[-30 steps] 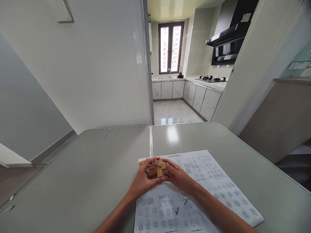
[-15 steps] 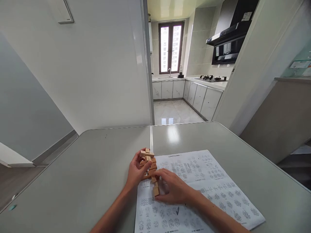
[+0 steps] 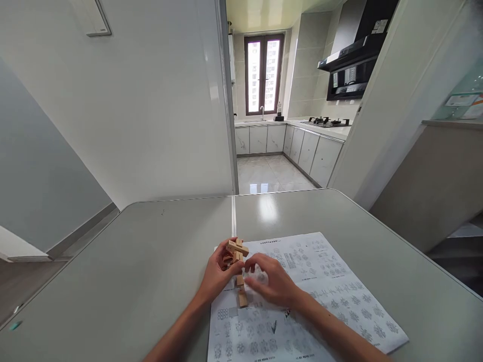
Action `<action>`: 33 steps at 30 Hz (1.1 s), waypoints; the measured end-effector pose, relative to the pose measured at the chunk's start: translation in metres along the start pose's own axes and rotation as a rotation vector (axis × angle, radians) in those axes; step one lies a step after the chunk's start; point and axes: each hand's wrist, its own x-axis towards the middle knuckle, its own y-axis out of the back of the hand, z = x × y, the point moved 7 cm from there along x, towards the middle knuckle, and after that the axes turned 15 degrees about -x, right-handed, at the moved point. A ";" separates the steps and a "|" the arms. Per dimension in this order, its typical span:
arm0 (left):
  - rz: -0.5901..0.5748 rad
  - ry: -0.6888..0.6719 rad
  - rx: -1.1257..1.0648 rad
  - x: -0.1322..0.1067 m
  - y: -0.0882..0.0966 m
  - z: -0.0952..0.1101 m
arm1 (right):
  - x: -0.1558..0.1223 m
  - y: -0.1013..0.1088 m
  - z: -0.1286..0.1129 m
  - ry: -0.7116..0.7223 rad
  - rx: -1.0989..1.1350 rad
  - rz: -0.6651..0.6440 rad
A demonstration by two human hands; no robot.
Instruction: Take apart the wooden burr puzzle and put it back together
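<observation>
My left hand (image 3: 219, 271) is closed around a cluster of notched wooden puzzle blocks (image 3: 236, 247), crossed over one another above the upper left part of a printed sheet (image 3: 350, 291). Part of the cluster is hidden behind my fingers and thumb. Just to its right is my right hand (image 3: 271, 281), its thumb and fingers apart and slightly blurred, with nothing visible between them. A loose notched wooden piece (image 3: 242, 297) lies on the sheet below my left thumb, near my right hand.
The sheet with rows of small puzzle drawings covers the right front of a grey table (image 3: 113, 281). A small green object (image 3: 15, 326) is at the table's far left edge. Beyond the table a doorway opens onto a kitchen with a stove (image 3: 328, 121).
My right hand has let go of the loose piece and moved up toward the cluster. My left hand has turned the cluster and shifted it slightly right.
</observation>
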 end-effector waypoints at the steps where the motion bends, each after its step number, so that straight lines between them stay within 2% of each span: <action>1: -0.005 -0.001 -0.004 0.000 0.000 0.000 | 0.001 0.003 0.007 -0.081 0.079 0.030; 4: -0.042 -0.010 0.007 -0.001 -0.003 0.001 | 0.003 0.001 0.022 -0.248 0.350 0.015; 7: -0.116 -0.004 0.010 -0.004 -0.012 0.002 | 0.004 -0.010 0.023 -0.269 0.557 -0.105; 10: -0.161 0.024 0.001 -0.007 -0.018 0.002 | 0.004 -0.015 0.023 -0.275 0.663 -0.152; 19: -0.092 -0.026 0.153 -0.010 -0.020 0.008 | 0.004 -0.017 0.026 -0.280 0.838 -0.157; 22: -0.094 -0.040 0.193 -0.009 -0.014 0.011 | 0.001 -0.015 0.026 -0.310 0.970 -0.179; 25: -0.096 -0.031 0.183 -0.007 -0.004 0.014 | -0.001 -0.008 0.029 -0.356 1.103 -0.135; 28: -0.095 -0.026 0.216 -0.007 0.001 0.017 | 0.001 0.000 0.038 -0.399 1.126 -0.025; 31: -0.156 -0.108 0.368 -0.011 -0.009 0.023 | 0.001 0.002 0.049 -0.474 1.107 0.086; 33: -0.259 -0.176 0.490 -0.015 -0.024 0.025 | 0.000 0.002 0.057 -0.526 1.114 0.153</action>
